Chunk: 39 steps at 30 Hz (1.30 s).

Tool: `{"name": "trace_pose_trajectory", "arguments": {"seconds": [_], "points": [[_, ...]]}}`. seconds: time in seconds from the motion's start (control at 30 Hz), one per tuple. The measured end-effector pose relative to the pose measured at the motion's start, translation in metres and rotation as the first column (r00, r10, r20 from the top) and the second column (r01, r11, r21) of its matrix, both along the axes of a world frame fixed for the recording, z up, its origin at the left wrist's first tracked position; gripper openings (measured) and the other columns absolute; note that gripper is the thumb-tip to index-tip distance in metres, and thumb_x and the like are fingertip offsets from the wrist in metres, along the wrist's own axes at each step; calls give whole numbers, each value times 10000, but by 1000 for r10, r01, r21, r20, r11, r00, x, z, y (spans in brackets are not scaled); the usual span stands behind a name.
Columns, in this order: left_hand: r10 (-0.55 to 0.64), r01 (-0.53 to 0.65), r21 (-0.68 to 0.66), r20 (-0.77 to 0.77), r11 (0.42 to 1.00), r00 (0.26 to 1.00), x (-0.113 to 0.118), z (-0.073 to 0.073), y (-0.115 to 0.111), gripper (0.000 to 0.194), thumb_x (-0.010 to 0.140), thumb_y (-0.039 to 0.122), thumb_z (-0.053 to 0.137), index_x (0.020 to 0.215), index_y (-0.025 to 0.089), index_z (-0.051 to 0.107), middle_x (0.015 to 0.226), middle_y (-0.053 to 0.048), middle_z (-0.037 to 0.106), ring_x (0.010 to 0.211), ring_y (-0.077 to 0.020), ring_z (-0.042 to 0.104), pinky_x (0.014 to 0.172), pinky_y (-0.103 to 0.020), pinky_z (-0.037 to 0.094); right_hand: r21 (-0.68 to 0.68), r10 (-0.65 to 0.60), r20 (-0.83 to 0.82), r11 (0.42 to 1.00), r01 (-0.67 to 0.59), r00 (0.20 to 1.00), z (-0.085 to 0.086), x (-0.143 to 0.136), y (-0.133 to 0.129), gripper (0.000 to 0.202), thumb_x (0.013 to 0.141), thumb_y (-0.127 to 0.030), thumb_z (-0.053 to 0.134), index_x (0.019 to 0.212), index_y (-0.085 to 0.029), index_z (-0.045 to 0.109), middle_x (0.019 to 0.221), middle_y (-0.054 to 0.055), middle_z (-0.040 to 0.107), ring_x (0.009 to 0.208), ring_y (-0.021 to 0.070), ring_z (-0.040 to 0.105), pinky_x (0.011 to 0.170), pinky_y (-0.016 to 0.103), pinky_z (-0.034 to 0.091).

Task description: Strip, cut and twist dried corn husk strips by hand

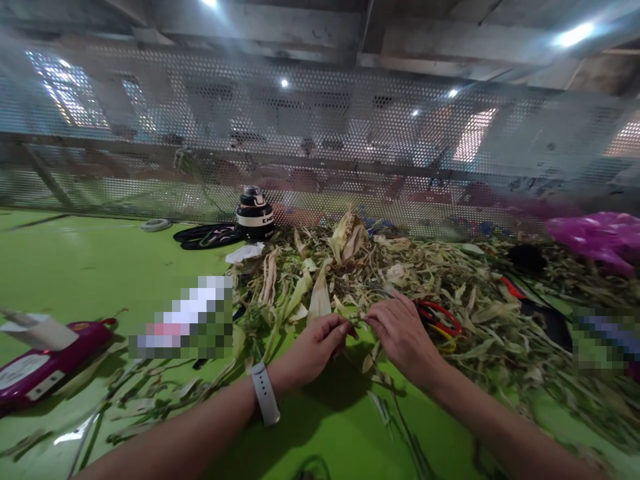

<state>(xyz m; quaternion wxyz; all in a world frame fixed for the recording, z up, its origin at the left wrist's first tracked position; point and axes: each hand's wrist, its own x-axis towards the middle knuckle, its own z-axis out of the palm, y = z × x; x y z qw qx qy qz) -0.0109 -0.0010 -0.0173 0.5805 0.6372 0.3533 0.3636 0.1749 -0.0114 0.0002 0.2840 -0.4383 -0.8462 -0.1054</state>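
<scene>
My left hand [323, 343], with a white watch band on its wrist, pinches one end of a thin green plant stem [357, 320] in front of the heap of dried leaves and stalks [425, 260]. Close by on the right, my right hand [400, 330] pinches the same stem with fingers bent. A small leafy sprig [370, 363] hangs below my right hand. Just right of that hand lie scissors with red handles [443, 317], partly hidden by leaves, with something yellow under them. A pale husk [320, 293] stands behind my left hand.
On the green table [125, 253] are a black bottle [255, 213], a tape roll [156, 225], a crumpled tissue [245, 253] and, at the left, a purple power strip [55, 363]. A pink plastic bag [597, 240] lies far right. A perforated metal screen [320, 133] rises behind.
</scene>
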Motion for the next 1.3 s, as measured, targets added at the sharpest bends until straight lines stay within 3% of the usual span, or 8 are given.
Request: {"name": "trace_pose_trajectory", "arguments": {"seconds": [0.17, 0.27, 0.43, 0.7, 0.8, 0.97, 1.1, 1.3], "points": [[44, -40, -60, 57, 997, 997, 2, 1, 0, 377, 736, 551, 521, 693, 177, 497, 516, 62, 405, 462, -85, 343, 458, -217, 264, -11, -65, -60, 998, 64, 996, 2, 4, 2, 140, 916, -212, 415, 866, -195, 545, 848, 31, 625, 833, 175, 559, 984, 415, 301], [106, -98, -100, 78, 990, 991, 2, 2, -1, 373, 725, 543, 546, 708, 172, 511, 528, 66, 389, 478, -84, 332, 471, -218, 266, 34, -107, -143, 993, 113, 984, 7, 5, 1, 145, 914, -223, 407, 888, -184, 544, 884, 65, 614, 859, 196, 540, 863, 379, 389], [150, -140, -114, 86, 984, 985, 0, 4, -2, 337, 745, 503, 552, 715, 170, 513, 535, 58, 399, 506, -90, 344, 503, -226, 287, 119, -13, -111, 993, 26, 994, 16, 0, -5, 133, 901, -224, 445, 860, -172, 561, 839, 65, 615, 833, 198, 514, 797, 359, 387], [100, -97, -70, 45, 993, 994, 1, 7, -5, 317, 755, 473, 544, 666, 171, 505, 533, 60, 394, 502, -87, 338, 490, -219, 280, -170, 111, 87, 981, -95, 990, -1, -2, -6, 194, 900, -249, 432, 994, -167, 579, 869, 62, 650, 777, 163, 584, 656, 261, 441], [108, -105, -68, 51, 992, 993, 0, 6, -4, 309, 752, 465, 549, 662, 173, 503, 530, 61, 396, 502, -88, 344, 490, -218, 278, -221, 105, 97, 972, -81, 990, -1, 0, -7, 219, 898, -263, 429, 1043, -176, 567, 920, 55, 669, 812, 159, 614, 648, 244, 446], [218, -210, -95, 83, 973, 972, -3, 9, 1, 307, 747, 465, 560, 653, 177, 505, 533, 58, 418, 499, -91, 349, 503, -219, 295, -215, 7, 24, 977, -1, 1000, 16, 14, 0, 230, 909, -267, 410, 907, -179, 622, 832, 51, 689, 731, 140, 626, 640, 221, 427], [218, -210, -105, 72, 972, 973, -5, 13, 1, 296, 771, 434, 545, 631, 177, 501, 538, 50, 442, 511, -95, 380, 534, -221, 328, -264, -91, -19, 961, 83, 996, 33, 31, 8, 220, 897, -262, 440, 844, -171, 633, 745, 40, 671, 651, 139, 598, 597, 228, 403], [218, -208, -99, 96, 973, 971, -8, 11, 2, 209, 808, 359, 526, 716, 171, 531, 532, 63, 423, 497, -83, 354, 510, -203, 313, -494, 18, 43, 869, 5, 999, 38, 37, 10, 204, 885, -248, 460, 832, -185, 646, 786, 35, 677, 675, 147, 603, 599, 234, 406]]}}
